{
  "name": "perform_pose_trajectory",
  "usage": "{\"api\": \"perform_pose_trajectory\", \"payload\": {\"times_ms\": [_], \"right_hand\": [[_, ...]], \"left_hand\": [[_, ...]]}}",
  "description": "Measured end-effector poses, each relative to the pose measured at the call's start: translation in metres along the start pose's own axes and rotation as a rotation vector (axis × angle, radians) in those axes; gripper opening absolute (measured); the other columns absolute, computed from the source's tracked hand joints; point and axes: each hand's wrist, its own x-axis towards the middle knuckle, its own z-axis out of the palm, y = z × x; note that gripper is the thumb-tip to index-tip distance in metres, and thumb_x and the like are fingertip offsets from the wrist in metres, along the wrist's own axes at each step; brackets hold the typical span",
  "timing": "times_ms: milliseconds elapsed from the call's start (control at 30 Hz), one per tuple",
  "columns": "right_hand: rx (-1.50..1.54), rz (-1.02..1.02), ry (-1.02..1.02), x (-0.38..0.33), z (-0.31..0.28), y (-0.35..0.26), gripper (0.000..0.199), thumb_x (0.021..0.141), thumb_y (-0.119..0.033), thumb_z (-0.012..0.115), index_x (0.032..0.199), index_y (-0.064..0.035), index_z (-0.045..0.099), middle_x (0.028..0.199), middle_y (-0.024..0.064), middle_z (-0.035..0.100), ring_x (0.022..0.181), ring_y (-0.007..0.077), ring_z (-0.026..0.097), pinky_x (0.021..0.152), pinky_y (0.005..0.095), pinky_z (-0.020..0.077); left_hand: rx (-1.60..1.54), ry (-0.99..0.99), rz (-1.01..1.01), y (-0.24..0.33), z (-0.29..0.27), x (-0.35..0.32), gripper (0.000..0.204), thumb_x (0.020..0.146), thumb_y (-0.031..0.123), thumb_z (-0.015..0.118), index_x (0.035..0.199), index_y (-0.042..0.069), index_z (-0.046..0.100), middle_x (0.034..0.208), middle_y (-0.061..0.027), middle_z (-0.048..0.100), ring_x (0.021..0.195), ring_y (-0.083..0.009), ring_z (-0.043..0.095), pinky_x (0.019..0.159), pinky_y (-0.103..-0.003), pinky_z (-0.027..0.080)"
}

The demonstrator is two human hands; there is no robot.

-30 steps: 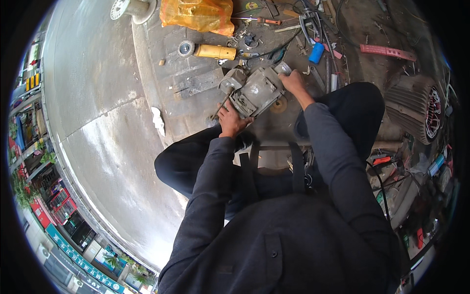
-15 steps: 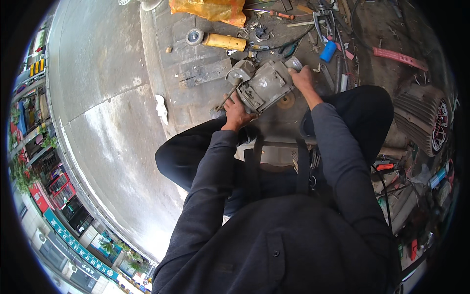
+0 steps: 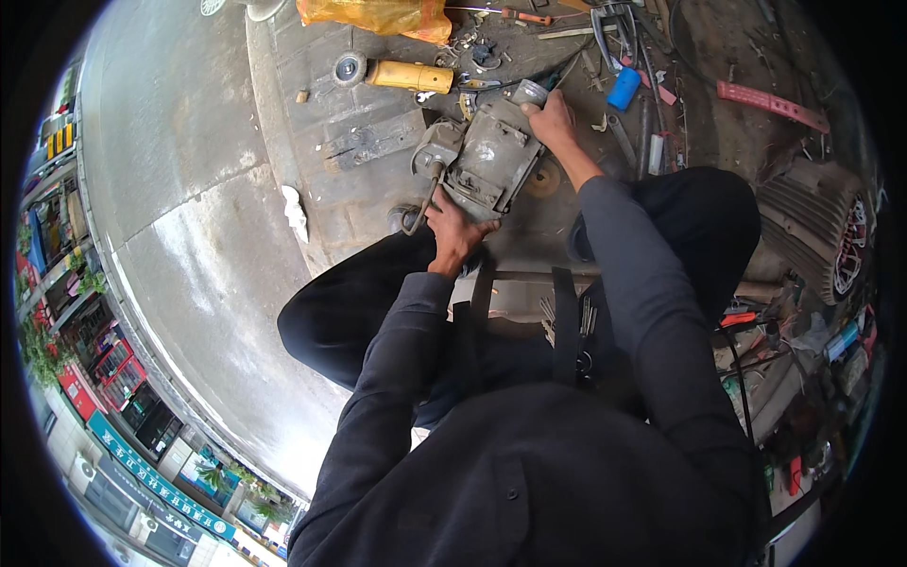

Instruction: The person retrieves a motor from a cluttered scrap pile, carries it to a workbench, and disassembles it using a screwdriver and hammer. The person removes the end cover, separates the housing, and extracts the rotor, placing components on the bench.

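A grey metal machine housing, apparently an electric motor (image 3: pixel 496 156), is tilted between my two hands above the ground in front of my knees. My left hand (image 3: pixel 455 227) grips its near end, fingers curled at the lower edge and beside a bent metal rod (image 3: pixel 418 213). That rod reaches toward a round part on the motor's left side. At the far right end, my right hand (image 3: pixel 555 123) is closed on the housing next to a short cylindrical collar (image 3: pixel 529 93). The undersides of the motor and some fingertips are hidden.
A yellow angle grinder (image 3: pixel 406 75) lies beyond the motor, near an orange bag (image 3: pixel 378 14). Left of the motor is a flat worn slab (image 3: pixel 373 142). A blue cylinder (image 3: pixel 624 89) and scattered tools lie to the right. A large finned motor casing (image 3: pixel 803 222) stands beside my right knee.
The motor has turned counter-clockwise and shifted slightly left, its collar end swinging away from me. Both hands have moved with it and keep their hold. The whole view has shifted a little.
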Motion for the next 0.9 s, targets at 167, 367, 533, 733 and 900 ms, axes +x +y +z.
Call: {"api": "perform_pose_trajectory", "payload": {"times_ms": [167, 367, 533, 733, 900], "right_hand": [[-0.020, -0.026, -0.113, 0.006, -0.011, -0.016, 0.065, 0.089, -0.032, 0.077, 0.131, 0.0119, 0.053, 0.127, 0.0364, 0.063, 0.122, 0.0515, 0.060, 0.102, 0.0502, 0.0500], [-0.505, -0.261, -0.323, 0.044, -0.095, -0.076, 0.060, 0.092, -0.047, 0.072, 0.122, 0.0051, 0.067, 0.123, 0.0297, 0.068, 0.118, 0.0443, 0.065, 0.098, 0.0503, 0.0517], [-0.433, -0.573, -0.133, 0.097, -0.205, -0.099, 0.056, 0.092, -0.045, 0.070, 0.120, 0.0035, 0.069, 0.110, 0.0254, 0.073, 0.102, 0.0388, 0.071, 0.084, 0.0487, 0.0545], [-0.325, -0.177, -0.273, 0.047, -0.285, 0.104, 0.039, 0.095, -0.035, 0.072, 0.106, 0.0018, 0.068, 0.100, 0.0168, 0.073, 0.093, 0.0247, 0.069, 0.083, 0.0413, 0.0537], [-0.289, 0.140, -0.642, -0.075, -0.219, 0.251, 0.039, 0.100, -0.032, 0.066, 0.120, 0.0018, 0.068, 0.112, 0.0169, 0.073, 0.103, 0.0247, 0.068, 0.091, 0.0386, 0.0535]], "left_hand": [[0.009, 0.044, -0.051, 0.011, 0.007, -0.008, 0.140, 0.057, 0.032, 0.102, 0.157, -0.002, 0.010, 0.142, -0.0389, 0.031, 0.130, -0.0575, 0.042, 0.111, -0.056, 0.040], [0.357, -0.268, 0.011, 0.046, -0.039, -0.025, 0.117, 0.072, 0.040, 0.092, 0.150, -0.008, 0.020, 0.131, -0.0385, 0.051, 0.111, -0.0551, 0.062, 0.096, -0.052, 0.054], [0.136, -0.079, 0.327, 0.099, -0.155, -0.091, 0.041, 0.096, 0.031, 0.072, 0.123, 0.001, 0.067, 0.116, -0.0188, 0.075, 0.098, -0.0354, 0.074, 0.084, -0.046, 0.057], [-0.702, 1.115, 0.275, -0.045, -0.280, -0.161, 0.032, 0.103, 0.017, 0.056, 0.129, -0.001, 0.063, 0.112, -0.0142, 0.071, 0.084, -0.0172, 0.067, 0.068, -0.028, 0.054], [-0.528, 0.133, -0.550, -0.212, -0.115, -0.187, 0.035, 0.098, 0.028, 0.063, 0.121, 0.002, 0.065, 0.107, -0.0118, 0.070, 0.089, -0.0241, 0.066, 0.084, -0.039, 0.056]]}}
